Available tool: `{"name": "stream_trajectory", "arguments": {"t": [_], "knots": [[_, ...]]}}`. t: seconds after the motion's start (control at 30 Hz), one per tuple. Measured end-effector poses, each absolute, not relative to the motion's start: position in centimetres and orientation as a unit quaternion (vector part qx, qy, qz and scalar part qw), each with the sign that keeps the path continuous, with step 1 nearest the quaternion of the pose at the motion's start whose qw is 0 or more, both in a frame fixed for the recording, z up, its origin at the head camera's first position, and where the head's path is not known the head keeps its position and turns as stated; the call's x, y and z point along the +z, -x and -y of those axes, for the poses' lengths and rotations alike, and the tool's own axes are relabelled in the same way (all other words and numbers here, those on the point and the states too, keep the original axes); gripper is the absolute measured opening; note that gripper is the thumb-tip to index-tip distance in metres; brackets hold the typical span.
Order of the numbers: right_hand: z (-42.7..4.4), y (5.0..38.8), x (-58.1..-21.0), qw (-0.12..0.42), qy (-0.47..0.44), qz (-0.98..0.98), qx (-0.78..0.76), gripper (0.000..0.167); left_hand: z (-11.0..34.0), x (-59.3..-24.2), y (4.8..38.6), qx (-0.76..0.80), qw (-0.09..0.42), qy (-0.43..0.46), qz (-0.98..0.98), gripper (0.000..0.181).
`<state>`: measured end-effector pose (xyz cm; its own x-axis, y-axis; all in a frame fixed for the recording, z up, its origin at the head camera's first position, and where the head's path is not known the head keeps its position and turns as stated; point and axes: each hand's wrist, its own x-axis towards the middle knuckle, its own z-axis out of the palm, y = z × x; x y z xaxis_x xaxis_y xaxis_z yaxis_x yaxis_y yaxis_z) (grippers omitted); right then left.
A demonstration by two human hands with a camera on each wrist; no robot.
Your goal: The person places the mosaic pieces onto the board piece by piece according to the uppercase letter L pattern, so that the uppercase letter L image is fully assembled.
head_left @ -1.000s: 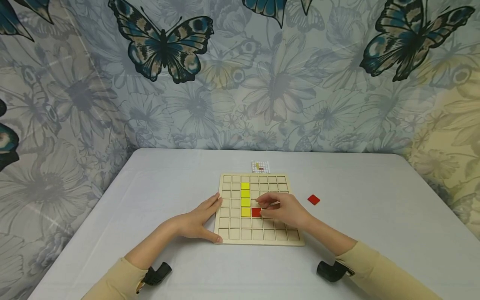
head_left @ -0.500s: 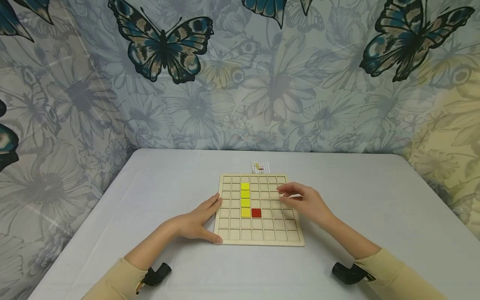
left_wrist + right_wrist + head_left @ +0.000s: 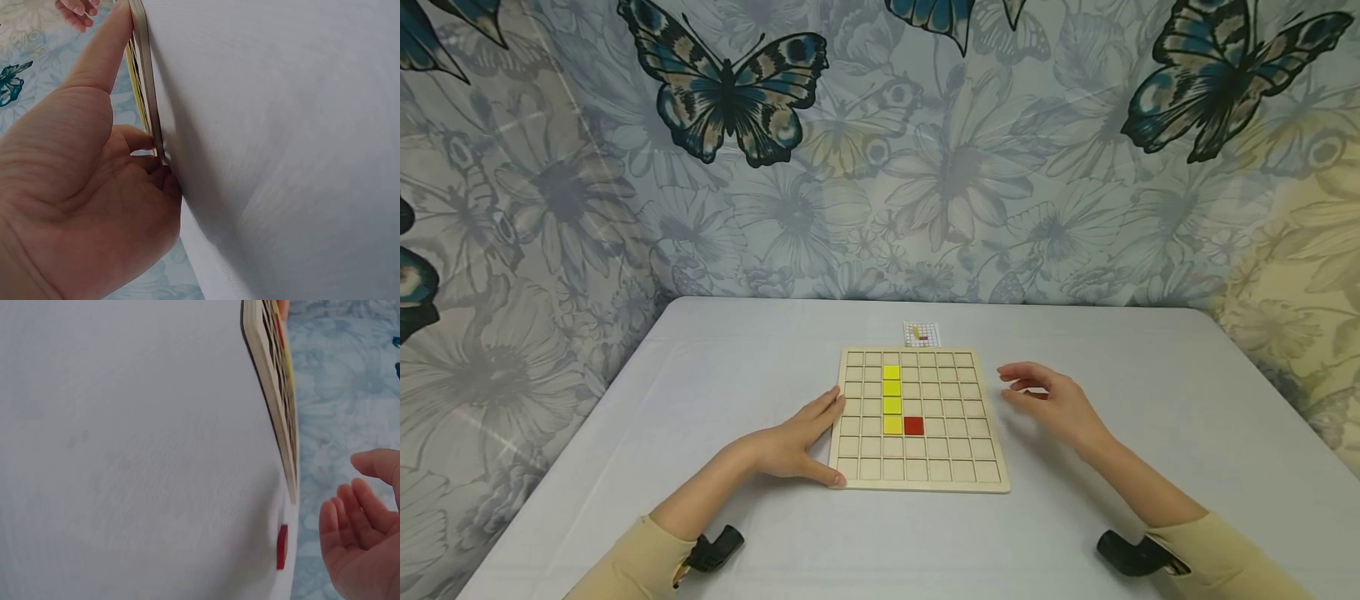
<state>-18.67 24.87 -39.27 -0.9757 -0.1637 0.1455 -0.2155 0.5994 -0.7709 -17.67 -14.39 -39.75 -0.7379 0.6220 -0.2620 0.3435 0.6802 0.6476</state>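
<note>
A pale wooden grid board (image 3: 927,488) lies flat on the table. Several yellow tiles (image 3: 891,405) form a column in it, with one red tile (image 3: 913,426) just right of the lowest. My left hand (image 3: 793,439) rests against the board's left edge, thumb and fingers spread; the left wrist view shows its fingertips on the board's side (image 3: 150,94). Right of the board, my right hand (image 3: 1051,404) hovers with loosely bent fingers and nothing between them. In the right wrist view a loose red tile (image 3: 282,547) lies on the cloth near that hand; in the head view the hand hides it.
A small card (image 3: 921,335) printed with a coloured grid lies just beyond the board's far edge. White cloth (image 3: 760,350) covers the table. Butterfly-patterned fabric (image 3: 850,225) hangs behind. A black wrist camera (image 3: 1138,553) sits under the right sleeve, another (image 3: 717,548) under the left.
My right hand has left the red tile in the grid and moved right, off the board, to above the loose red tile. My left hand has stayed still.
</note>
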Motion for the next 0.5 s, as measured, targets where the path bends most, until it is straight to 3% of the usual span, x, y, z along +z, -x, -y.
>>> {"name": "stream_trajectory", "arguments": {"t": [0.17,0.5], "knots": [[-26.1,18.7,-39.2,0.037,-0.107,0.912,0.393,0.036,14.4,-39.8,17.7,0.294,0.238,-0.273,-0.885,0.115],[-27.8,19.2,-39.6,-0.007,-0.071,0.934,0.350,0.045,14.4,-40.0,17.7,0.292,0.238,-0.272,-0.885,0.115]]}}
